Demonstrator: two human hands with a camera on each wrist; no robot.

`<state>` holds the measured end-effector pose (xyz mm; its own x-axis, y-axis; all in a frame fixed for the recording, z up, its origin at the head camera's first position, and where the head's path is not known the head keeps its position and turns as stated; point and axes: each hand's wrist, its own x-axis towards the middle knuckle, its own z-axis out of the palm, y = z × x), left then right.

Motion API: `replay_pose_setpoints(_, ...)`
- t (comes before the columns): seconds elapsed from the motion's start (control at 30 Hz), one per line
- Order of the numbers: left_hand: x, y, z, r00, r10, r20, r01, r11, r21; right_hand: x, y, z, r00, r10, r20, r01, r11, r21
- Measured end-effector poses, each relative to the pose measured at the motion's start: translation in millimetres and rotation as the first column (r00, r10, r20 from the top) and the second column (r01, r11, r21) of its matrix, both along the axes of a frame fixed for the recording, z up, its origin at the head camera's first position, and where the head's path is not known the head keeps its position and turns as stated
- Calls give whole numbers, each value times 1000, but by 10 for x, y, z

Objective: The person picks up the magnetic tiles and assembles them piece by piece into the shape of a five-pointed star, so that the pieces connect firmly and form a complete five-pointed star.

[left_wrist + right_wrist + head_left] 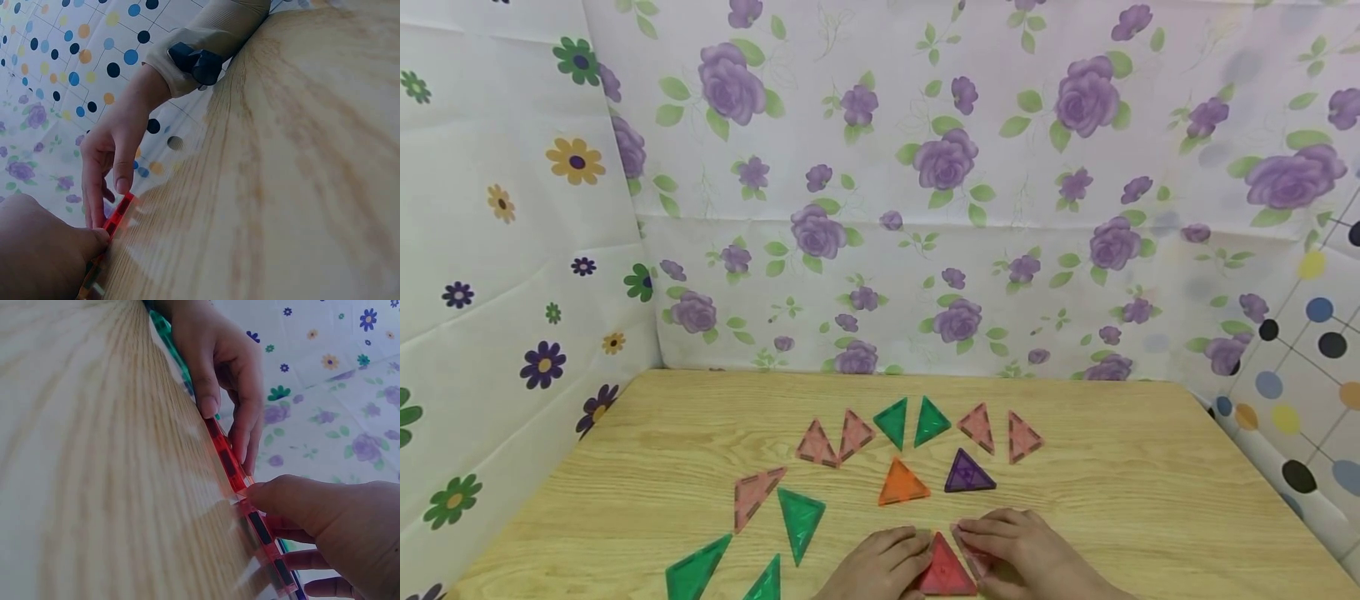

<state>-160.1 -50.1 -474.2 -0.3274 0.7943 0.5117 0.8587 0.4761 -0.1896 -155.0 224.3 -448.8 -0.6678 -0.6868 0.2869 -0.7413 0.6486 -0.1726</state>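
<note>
A red translucent triangle tile (946,573) lies flat near the table's front edge, between my two hands. My right hand (1033,554) pinches a pink triangle tile (972,552) with dark strips along its edges, right beside the red tile's right side. In the right wrist view the pink tile's edge (261,531) meets the red tile's edge (228,459) near my right thumb. My left hand (880,565) bends over the red tile's left side, its fingers and thumb around a tile mostly hidden beneath them; a yellowish sliver shows at the fingertips.
Behind the hands lie an orange triangle (902,485) and a purple triangle (968,473). Pink and green triangles (931,421) form a row farther back. To the left are a pink triangle (754,493) and several green ones (801,521). Patterned cloths (887,183) surround the wooden table.
</note>
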Motion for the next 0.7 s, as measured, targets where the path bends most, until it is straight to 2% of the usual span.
replay_pose_setpoints(0.17,0,0,5,1000,0,12,0,1000,-8,2,-18,-15,999,-8,45,9,1000,-16)
replay_pose_setpoints(0.37,-2,7,1,1000,-4,22,4,1000,1,5,-47,-23,999,17,38,-17,1000,5)
replay_pose_setpoints(0.57,-7,8,-9,1000,-7,17,7,1000,1,13,-69,-46,1000,-5,8,5,1000,11)
replay_pose_setpoints(0.7,-25,5,0,999,-14,35,14,1000,-13,17,-91,-77,998,-8,-67,7,1000,-9)
